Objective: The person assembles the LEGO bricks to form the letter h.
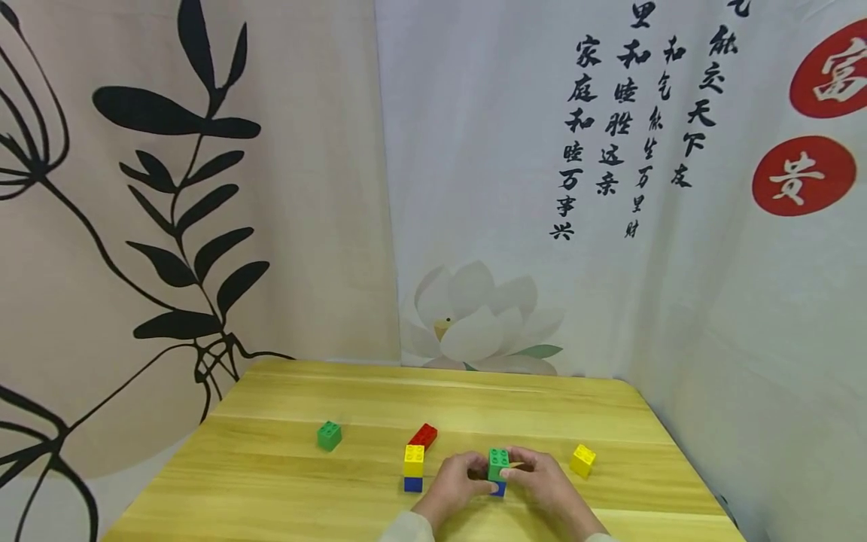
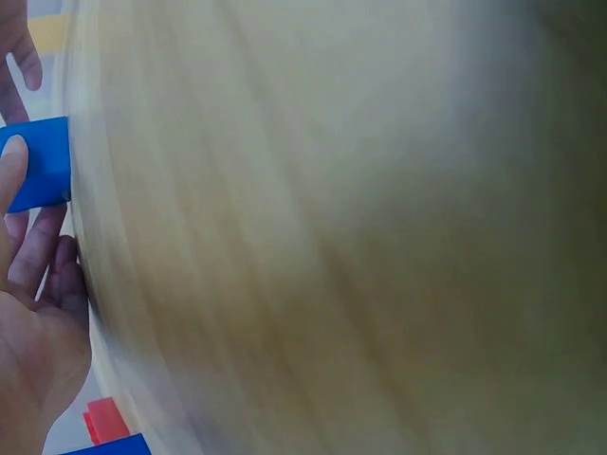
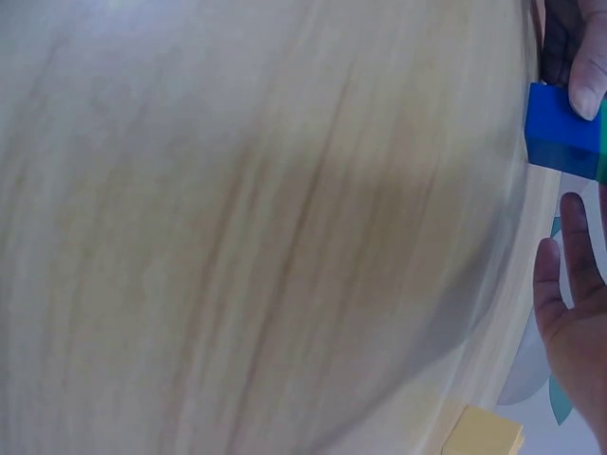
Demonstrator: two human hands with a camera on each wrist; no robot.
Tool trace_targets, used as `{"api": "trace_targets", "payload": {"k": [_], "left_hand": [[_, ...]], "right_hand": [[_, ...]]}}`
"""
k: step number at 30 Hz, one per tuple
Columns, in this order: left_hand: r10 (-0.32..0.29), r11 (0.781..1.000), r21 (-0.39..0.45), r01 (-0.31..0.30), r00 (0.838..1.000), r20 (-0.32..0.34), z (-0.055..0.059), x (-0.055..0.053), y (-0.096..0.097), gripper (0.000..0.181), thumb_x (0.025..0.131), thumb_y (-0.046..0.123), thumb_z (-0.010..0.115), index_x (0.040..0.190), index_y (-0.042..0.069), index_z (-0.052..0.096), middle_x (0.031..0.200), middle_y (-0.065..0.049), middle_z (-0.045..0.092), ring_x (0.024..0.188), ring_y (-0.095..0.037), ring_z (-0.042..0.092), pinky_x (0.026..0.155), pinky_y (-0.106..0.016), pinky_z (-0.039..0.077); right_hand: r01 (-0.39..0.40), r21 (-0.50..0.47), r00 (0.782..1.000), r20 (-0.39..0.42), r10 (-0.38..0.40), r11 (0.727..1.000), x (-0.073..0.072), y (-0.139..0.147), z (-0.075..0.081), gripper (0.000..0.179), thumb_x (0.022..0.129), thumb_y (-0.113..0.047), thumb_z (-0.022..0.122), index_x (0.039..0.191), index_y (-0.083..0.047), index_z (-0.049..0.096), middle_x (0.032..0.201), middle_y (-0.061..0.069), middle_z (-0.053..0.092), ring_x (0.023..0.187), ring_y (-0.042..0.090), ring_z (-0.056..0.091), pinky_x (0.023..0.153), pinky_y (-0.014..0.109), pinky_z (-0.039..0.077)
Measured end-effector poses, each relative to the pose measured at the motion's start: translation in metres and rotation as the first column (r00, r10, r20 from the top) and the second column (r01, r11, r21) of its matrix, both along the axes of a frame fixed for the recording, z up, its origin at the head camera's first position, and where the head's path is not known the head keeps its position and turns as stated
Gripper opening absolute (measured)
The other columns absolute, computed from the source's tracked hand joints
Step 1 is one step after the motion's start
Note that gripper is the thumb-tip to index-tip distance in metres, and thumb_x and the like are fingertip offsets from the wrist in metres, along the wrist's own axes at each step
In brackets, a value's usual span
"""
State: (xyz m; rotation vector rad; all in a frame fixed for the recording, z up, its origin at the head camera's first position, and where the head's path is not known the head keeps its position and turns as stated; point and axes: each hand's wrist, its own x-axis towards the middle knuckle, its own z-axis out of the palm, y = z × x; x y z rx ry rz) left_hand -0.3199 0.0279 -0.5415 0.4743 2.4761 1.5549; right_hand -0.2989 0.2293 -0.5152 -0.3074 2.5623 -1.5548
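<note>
In the head view a green toy brick [image 1: 498,461] sits on top of a blue brick [image 1: 500,490], between the two hands near the table's front. My left hand [image 1: 455,482] holds the blue brick from the left, its thumb across the near face. On the other side, my right hand [image 1: 542,482] pinches the green brick, with thumb in front and index finger behind. The left wrist view shows the left thumb [image 2: 13,169] pressed on the blue brick [image 2: 47,161]. In the right wrist view the right hand's lower fingers [image 3: 579,246] stretch out below the blue brick [image 3: 564,128].
Left of the hands, a yellow brick [image 1: 415,461] stands on a blue one [image 1: 413,485], with a red brick [image 1: 424,434] just behind. A green brick [image 1: 329,436] lies farther left, and a yellow brick [image 1: 582,460] lies right of the right hand. The wooden table [image 1: 284,482] meets hanging cloth behind.
</note>
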Motion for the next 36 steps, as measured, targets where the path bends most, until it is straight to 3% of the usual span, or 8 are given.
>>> {"api": "trace_targets", "payload": {"k": [9,20,29,36], "left_hand": [[-0.01,0.999,-0.036,0.008,0.999,-0.046,0.003,0.001,0.0,0.026,0.081,0.015,0.08,0.104,0.013,0.069,0.094,0.007,0.07,0.088,-0.01,0.062,0.083,-0.038,0.054],[-0.004,1.0,-0.016,0.004,1.0,0.008,0.011,0.003,-0.004,0.04,0.082,0.016,0.08,0.12,0.011,0.066,0.102,0.0,0.069,0.094,-0.015,0.062,0.087,-0.045,0.054],[-0.007,1.0,0.01,0.007,0.999,0.033,0.016,0.006,-0.005,0.043,0.083,0.019,0.079,0.122,0.012,0.064,0.111,-0.006,0.067,0.101,-0.023,0.063,0.088,-0.048,0.054],[-0.008,1.0,0.021,0.008,1.0,0.026,0.018,0.009,-0.004,0.041,0.082,0.021,0.08,0.12,0.015,0.065,0.111,-0.004,0.067,0.102,-0.021,0.062,0.087,-0.048,0.054]], "right_hand": [[0.006,-0.001,1.0,0.006,-0.006,1.0,0.002,-0.001,0.002,0.057,0.089,-0.039,0.071,0.134,-0.006,0.059,0.129,0.016,0.064,0.111,0.027,0.064,0.092,0.045,0.054],[0.007,0.012,1.0,0.006,-0.007,1.0,0.002,-0.002,0.002,0.053,0.089,-0.037,0.07,0.132,-0.006,0.061,0.125,0.015,0.066,0.109,0.026,0.065,0.09,0.044,0.054],[0.022,0.012,1.0,0.011,-0.022,1.0,0.003,-0.003,0.004,0.054,0.089,-0.034,0.071,0.132,-0.003,0.06,0.123,0.016,0.067,0.109,0.028,0.065,0.09,0.044,0.055],[0.031,0.034,0.999,0.024,-0.031,0.999,0.003,-0.005,0.004,0.055,0.089,-0.036,0.07,0.133,-0.004,0.059,0.125,0.015,0.066,0.111,0.029,0.064,0.091,0.044,0.054]]}}
